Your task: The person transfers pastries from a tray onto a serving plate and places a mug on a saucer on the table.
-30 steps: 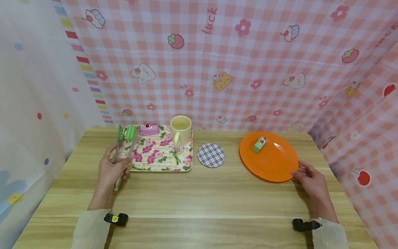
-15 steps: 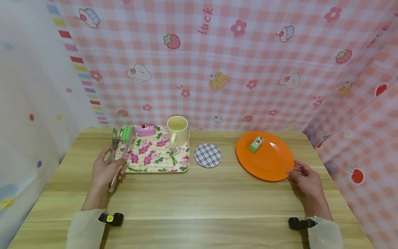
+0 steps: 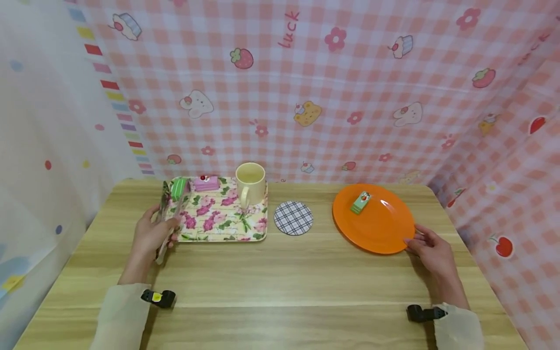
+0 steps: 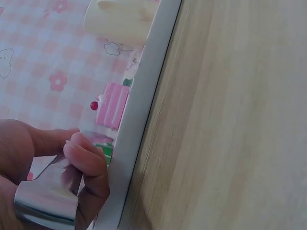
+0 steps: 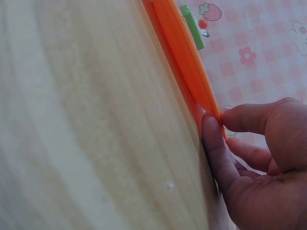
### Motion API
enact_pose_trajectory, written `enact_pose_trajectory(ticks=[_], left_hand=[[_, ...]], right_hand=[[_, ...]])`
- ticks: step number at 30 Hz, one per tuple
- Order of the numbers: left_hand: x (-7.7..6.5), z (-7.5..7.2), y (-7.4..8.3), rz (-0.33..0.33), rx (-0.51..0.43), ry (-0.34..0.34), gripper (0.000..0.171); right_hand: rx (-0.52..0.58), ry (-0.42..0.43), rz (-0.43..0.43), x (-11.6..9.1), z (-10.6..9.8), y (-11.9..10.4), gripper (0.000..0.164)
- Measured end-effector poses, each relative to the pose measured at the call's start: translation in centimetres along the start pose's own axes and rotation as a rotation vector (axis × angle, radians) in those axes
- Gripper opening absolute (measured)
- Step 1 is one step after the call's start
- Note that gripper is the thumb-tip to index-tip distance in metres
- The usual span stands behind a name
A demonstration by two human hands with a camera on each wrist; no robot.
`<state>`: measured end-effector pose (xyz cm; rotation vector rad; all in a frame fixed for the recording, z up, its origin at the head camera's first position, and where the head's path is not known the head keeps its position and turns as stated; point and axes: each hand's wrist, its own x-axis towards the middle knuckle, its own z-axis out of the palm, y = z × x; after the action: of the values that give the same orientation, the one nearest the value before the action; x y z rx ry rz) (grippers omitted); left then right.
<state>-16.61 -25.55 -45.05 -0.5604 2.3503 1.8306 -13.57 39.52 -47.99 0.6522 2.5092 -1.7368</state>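
In the head view my left hand (image 3: 150, 233) holds metal tongs (image 3: 163, 250) at the left end of a floral tray (image 3: 223, 237). The tongs' arms stand spread on either side of a green striped toy cake (image 3: 178, 188); whether they touch it I cannot tell. Fingers and thumb curl round the tongs (image 4: 48, 201) in the left wrist view. A pink toy cake (image 3: 206, 183) with a cherry lies just right of the green one. My right hand (image 3: 433, 250) pinches the rim of an orange plate (image 3: 380, 233), thumb above and fingers beneath. On that plate sits a light green toy cake (image 3: 360, 202).
A cream mug (image 3: 251, 184) stands on the tray's right side, handle toward me. Between tray and plate lies a round checked coaster (image 3: 293, 218). The wooden table (image 3: 280, 291) ends at patterned curtains (image 3: 280, 97) behind and at both sides.
The left hand and tongs have edged slightly forward, with the tongs' arms still around the green cake. The right hand keeps its hold on the plate. The head view has shifted a little.
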Motion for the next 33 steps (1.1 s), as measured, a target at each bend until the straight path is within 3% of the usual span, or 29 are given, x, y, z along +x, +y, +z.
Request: enact_pose_trajectory(ticks=[19, 33], left_hand=[[-0.1, -0.3, -0.4, 0.024, -0.044, -0.013, 0.083], [-1.5, -0.4, 0.1, 0.077, 0.008, 0.004, 0.081]], right_hand=[[-0.006, -0.011, -0.026, -0.1, 0.0, 0.0, 0.071], [-0.027, -0.011, -0.006, 0.0, 0.0, 0.0, 0.072]])
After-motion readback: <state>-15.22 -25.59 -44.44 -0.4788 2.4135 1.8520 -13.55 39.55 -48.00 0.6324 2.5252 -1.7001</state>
